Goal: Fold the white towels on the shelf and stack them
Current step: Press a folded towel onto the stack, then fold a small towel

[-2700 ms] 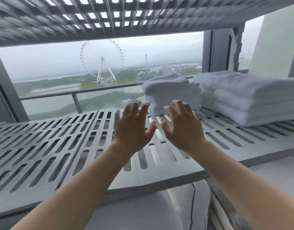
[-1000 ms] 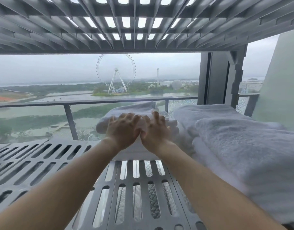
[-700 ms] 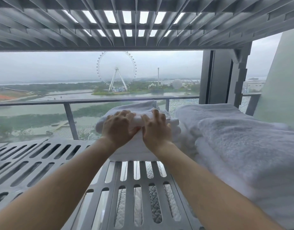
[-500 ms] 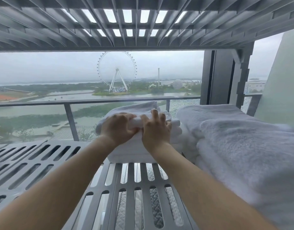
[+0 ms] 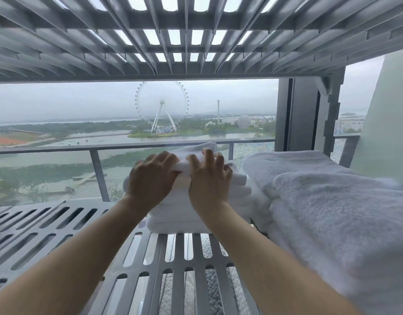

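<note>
Abutting towel stack [image 5: 180, 220]: larger towel pile [image 5: 332, 212].

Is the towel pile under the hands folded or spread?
Folded: the towel stack shows layered edges; left hand and right hand grip its top layer.

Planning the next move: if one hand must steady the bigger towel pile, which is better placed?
Right. Both hands hold the top towel of the small stack, but the right hand sits beside the bigger towel pile; the left hand is on the far side.
</note>
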A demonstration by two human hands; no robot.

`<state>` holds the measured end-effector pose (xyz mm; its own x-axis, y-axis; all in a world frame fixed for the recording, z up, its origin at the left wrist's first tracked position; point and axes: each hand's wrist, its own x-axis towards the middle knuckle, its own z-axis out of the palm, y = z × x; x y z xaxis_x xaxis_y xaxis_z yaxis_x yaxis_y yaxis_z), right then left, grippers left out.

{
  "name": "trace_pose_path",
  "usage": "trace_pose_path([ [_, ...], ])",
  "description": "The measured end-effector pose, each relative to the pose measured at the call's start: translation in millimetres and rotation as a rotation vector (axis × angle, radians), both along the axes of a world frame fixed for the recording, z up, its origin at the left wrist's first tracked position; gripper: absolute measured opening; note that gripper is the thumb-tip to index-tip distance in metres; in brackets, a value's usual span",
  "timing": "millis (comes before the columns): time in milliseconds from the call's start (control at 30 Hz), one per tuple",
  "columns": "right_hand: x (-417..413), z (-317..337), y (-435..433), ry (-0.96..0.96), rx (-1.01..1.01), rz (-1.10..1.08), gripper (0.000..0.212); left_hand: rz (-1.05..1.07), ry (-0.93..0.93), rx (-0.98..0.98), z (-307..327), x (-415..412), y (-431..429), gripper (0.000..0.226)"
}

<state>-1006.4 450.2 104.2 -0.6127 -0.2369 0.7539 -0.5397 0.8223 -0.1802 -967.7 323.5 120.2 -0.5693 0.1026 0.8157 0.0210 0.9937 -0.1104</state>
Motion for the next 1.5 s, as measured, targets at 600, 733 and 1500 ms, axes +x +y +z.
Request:
trace_pose_path([
  [600, 7.5, -15.1, -2.7, -0.004, 0.147, 0.104, 0.044, -0.01, -0.166, 0.111, -22.1, 4.1, -1.7, 0.041],
  [733, 6.8, -20.8, -1.0, 0.014, 0.136, 0.102, 0.046, 0.07, -0.177, 0.073, -22.5, 2.6, 4.3, 0.042],
  [1500, 58.2, 0.0, 22.0, 0.037, 0.094, 0.176, 0.053, 0.074, -0.018, -0.11, 0.7, 90.3, 21.8, 0.032],
])
